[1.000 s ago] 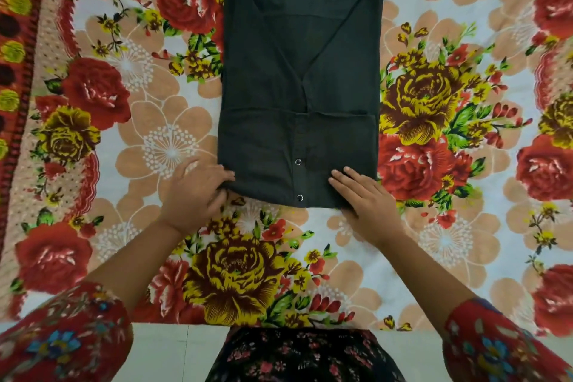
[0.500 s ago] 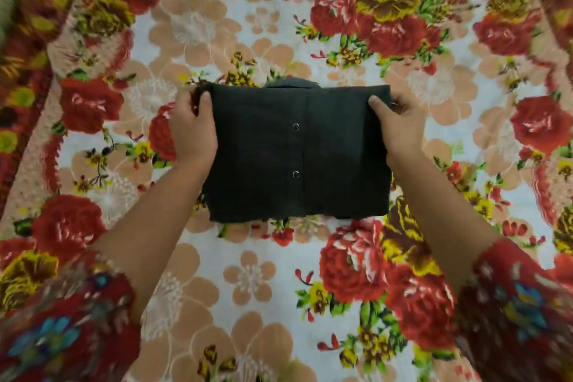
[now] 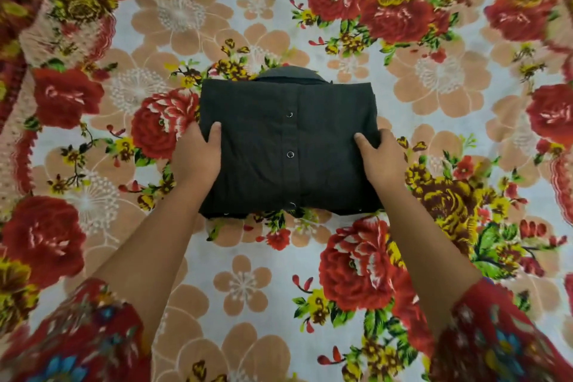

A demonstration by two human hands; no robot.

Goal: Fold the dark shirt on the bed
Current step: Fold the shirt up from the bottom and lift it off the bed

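On bed (image 3: 248, 260): 1 shirt (image 3: 260, 170); left hand (image 3: 194, 161), right hand (image 3: 384, 162).

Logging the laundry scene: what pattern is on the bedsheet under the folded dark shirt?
Floral: the bedsheet has red, yellow and peach flowers on white; head view.

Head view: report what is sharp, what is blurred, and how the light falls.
In the head view the shirt, the left hand and the right hand are fairly sharp; the bedspread smears toward the frame's corners and the sleeves are blurred; the light is soft and even, with no glare.
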